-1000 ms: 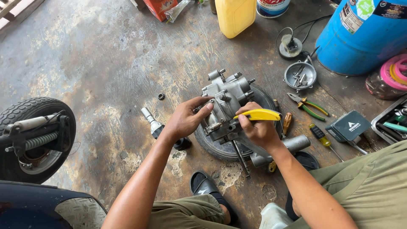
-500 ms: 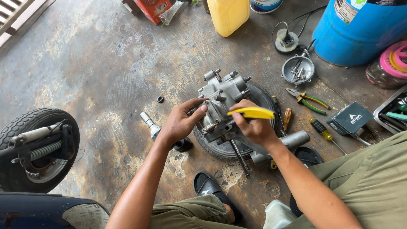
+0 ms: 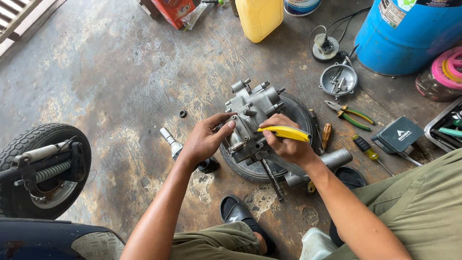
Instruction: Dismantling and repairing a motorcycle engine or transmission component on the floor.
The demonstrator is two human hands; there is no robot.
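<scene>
on stained concrete, ribbed metal engine casing (image 3: 252,120)

- Left hand (image 3: 206,142) reaches forward from the lower left, forearm bare and stretched out long, wrist nearly straight.
- Its fingers (image 3: 224,121) are spread and lightly curled, tips pressed to what lies in front, thumb tucked low beneath.
- Right hand (image 3: 288,144) comes in from the lower right, forearm bare, elbow bent near the green-trousered knee.
- That hand is clenched in a fist-like grip, knuckles up, wrist cocked slightly inward.
- Both hands sit close together, not touching each other.
</scene>
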